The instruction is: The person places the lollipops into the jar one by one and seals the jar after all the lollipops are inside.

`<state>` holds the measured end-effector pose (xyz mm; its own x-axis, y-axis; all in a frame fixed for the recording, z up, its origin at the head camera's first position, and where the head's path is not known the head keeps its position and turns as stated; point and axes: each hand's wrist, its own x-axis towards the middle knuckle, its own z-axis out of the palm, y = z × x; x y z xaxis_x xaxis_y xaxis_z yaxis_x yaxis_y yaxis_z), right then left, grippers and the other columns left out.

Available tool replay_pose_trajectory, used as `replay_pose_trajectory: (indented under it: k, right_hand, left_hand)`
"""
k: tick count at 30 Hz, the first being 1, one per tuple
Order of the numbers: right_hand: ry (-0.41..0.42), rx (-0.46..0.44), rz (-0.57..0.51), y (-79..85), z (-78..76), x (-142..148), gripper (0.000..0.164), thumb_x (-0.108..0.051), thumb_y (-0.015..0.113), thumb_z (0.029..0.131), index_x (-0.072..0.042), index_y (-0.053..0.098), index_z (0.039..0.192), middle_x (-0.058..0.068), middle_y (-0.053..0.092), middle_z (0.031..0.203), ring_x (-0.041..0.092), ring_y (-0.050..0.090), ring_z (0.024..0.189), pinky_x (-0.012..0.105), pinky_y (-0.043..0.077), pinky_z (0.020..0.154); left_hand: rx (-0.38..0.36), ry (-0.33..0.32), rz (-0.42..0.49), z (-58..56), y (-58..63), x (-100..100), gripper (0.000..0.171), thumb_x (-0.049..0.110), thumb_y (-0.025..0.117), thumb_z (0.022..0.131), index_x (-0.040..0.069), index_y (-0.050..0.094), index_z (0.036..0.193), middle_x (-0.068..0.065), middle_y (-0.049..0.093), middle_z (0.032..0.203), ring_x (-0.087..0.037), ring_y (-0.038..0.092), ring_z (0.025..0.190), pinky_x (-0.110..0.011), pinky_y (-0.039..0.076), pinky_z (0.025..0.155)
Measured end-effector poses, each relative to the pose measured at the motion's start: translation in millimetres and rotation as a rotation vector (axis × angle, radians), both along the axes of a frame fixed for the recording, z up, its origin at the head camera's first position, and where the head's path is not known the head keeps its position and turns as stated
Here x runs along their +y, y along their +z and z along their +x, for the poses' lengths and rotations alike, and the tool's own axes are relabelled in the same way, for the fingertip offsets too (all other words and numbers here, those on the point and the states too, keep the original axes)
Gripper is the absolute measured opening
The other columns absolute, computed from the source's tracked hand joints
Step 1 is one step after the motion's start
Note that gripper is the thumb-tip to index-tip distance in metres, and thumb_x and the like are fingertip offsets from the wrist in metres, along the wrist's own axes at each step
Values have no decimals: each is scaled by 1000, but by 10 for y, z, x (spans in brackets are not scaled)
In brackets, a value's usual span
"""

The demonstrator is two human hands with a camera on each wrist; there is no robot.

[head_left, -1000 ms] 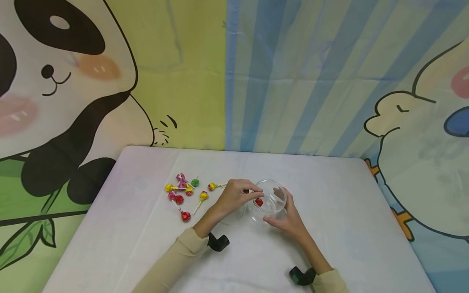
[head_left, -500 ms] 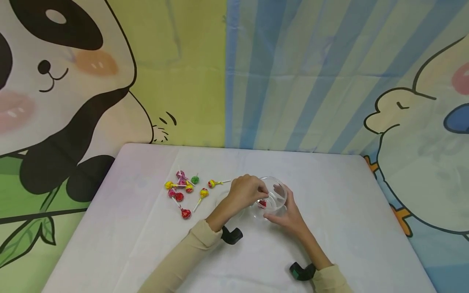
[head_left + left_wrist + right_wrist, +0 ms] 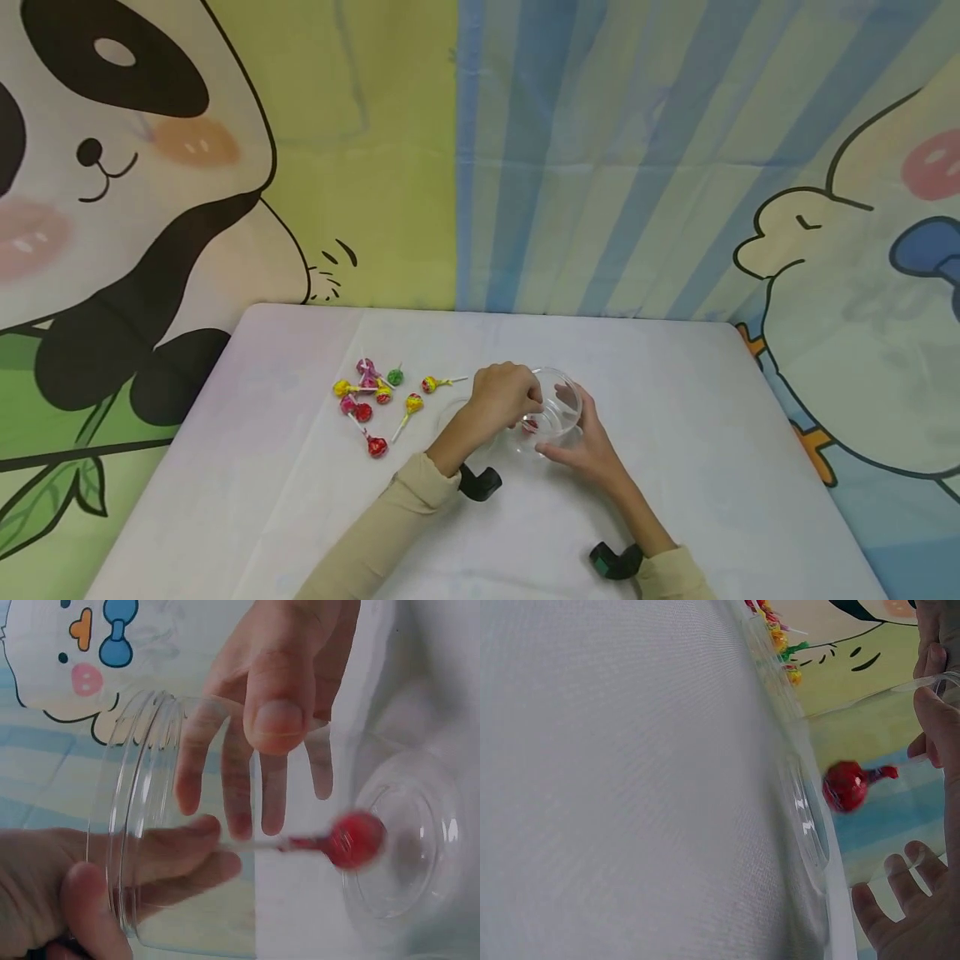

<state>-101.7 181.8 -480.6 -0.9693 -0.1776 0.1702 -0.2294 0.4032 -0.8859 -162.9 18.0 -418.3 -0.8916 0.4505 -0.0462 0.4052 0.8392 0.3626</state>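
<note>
A clear cylindrical jar (image 3: 557,427) stands on the white table with its mouth upward. My right hand (image 3: 588,442) holds it around the side, thumb at the front and fingers spread behind. From above, my left hand (image 3: 506,396) reaches over the rim with fingertips inside the mouth. Those fingers pinch the white stick of a red-wrapped lollipop (image 3: 358,840). Its round head hangs down inside the jar, above the jar's bottom (image 3: 401,840). In the right wrist view the red lollipop (image 3: 846,786) also shows through the clear wall.
Several lollipops in pink, yellow, red and green wrappers lie left of the jar, including a yellow one (image 3: 414,404), a red one (image 3: 377,447) and a green one (image 3: 395,377). A clear round item (image 3: 446,413) lies partly behind my left wrist.
My left hand has shifted slightly right and deeper into the jar's mouth, lowering the red lollipop. My right hand keeps its hold on the jar.
</note>
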Motion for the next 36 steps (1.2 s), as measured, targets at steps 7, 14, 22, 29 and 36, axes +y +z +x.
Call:
replay_pose_trajectory:
  k: [7, 14, 22, 29, 36]
  right_hand:
    - [8, 9, 23, -30, 6, 3, 97, -14, 81, 66, -8, 20, 141, 25, 38, 139, 43, 36, 128, 62, 35, 95]
    - [14, 10, 39, -36, 15, -12, 97, -15, 81, 67, -6, 20, 142, 25, 39, 139, 42, 36, 128, 61, 35, 94]
    - [17, 32, 36, -40, -18, -14, 98, -13, 82, 65, -6, 21, 141, 27, 40, 137, 44, 37, 127, 62, 36, 93]
    - [4, 19, 46, 0, -32, -15, 99, -14, 83, 64, -5, 21, 141, 24, 40, 138, 41, 36, 129, 61, 35, 95]
    - [-2, 8, 46, 25, -13, -2, 99, -14, 83, 64, -6, 21, 141, 23, 40, 139, 40, 35, 130, 59, 35, 95]
  left_hand:
    - [-16, 4, -3, -20, -38, 2, 9, 27, 71, 78, 26, 71, 70, 13, 56, 54, -8, 49, 55, -27, 35, 51]
    - [-10, -4, -84, 8, -4, 5, 6, 30, 72, 78, 25, 73, 75, 11, 64, 68, -10, 53, 63, -29, 39, 56]
    - [370, 12, 322, 408, -158, -498, 29, 36, 69, 80, 25, 69, 106, 10, 71, 99, -6, 68, 85, -14, 48, 62]
    - [365, 131, 488, 1015, -516, -1355, 35, 21, 79, 71, 22, 69, 104, 14, 71, 86, 17, 40, 42, -3, 31, 45]
    - [259, 382, 443, 1335, -749, -1836, 30, 19, 79, 70, 21, 70, 99, 15, 69, 78, 14, 35, 34, -9, 25, 37]
